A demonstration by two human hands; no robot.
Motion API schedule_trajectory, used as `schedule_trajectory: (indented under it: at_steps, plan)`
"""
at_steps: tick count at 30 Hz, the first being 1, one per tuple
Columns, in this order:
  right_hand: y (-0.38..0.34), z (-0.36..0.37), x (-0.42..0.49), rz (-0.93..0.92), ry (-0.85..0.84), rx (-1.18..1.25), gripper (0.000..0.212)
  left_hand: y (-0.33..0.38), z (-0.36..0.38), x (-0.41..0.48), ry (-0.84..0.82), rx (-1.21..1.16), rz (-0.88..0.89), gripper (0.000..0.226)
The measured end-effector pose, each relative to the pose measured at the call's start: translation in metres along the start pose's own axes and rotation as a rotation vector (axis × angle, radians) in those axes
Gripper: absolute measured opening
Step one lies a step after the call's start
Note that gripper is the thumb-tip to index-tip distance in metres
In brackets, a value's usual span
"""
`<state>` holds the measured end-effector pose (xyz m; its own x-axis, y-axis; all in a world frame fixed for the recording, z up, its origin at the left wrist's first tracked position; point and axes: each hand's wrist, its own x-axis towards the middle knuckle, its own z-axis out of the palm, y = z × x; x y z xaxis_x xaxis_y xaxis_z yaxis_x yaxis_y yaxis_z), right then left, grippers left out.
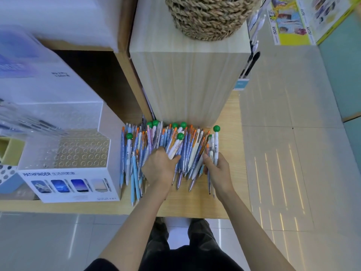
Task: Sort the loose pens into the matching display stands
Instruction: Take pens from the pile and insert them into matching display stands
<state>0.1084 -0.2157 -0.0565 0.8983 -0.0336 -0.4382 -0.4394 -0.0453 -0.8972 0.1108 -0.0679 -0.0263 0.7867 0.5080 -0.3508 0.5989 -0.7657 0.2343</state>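
Loose pens are heaped just right of the display stand. The left hand curls round a white green-topped one, and the right hand grips a small bundle at the heap's side away from the stand. Risk: a raking grab rolls neighbours off the shelf edge or mixes designs. The stand front reads "PATHFINDER" plus Chinese characters; the print on the pens is unreadable.
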Motion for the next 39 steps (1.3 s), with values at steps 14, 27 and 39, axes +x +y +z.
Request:
schedule_trajectory:
  at_steps: [14, 27, 39]
  plan:
    - [-0.017, -0.004, -0.001, 0.01, -0.059, 0.055, 0.015, -0.021, -0.028, 0.001, -0.257, -0.667, -0.128, 0.031]
    - [-0.067, 0.049, -0.051, -0.009, -0.164, 0.153, 0.029, -0.054, -0.051, -0.035, -0.467, -1.242, -0.185, 0.089]
    - [-0.105, 0.145, -0.123, -0.114, -0.318, 0.149, 0.029, -0.14, -0.13, -0.063, -0.369, -1.418, 0.159, 0.023]
